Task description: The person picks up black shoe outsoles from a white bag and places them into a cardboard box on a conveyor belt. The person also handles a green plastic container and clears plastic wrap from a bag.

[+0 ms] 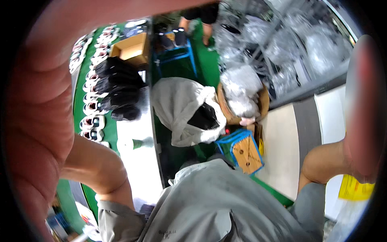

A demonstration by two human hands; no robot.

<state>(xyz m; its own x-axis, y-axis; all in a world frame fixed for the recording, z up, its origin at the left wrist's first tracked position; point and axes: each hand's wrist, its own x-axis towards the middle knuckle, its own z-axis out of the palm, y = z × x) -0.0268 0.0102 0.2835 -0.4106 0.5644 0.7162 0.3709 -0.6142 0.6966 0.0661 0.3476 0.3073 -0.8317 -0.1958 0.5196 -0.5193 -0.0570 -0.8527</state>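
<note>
My left hand [40, 121] is raised very close to the head view and fills its left side. One digit stretches across the top, and nothing shows in the bare palm. At the right edge my right hand [365, 117] is also raised close, blurred, with a digit stretched upward. I see nothing in it; its other fingers are out of sight. Both hands look open and apart from the things below. Beneath them is the front of my grey shirt [225, 197].
A white table [139, 161] at the left bears black bundles [119, 86] and a cardboard box [131, 50]. Shoes [93, 107] stand in rows beyond. Ahead are a white sack [177, 105], a carton of plastic bags [242, 86] and a blue-framed stool [246, 153]. Another person's legs [207, 32] show far off.
</note>
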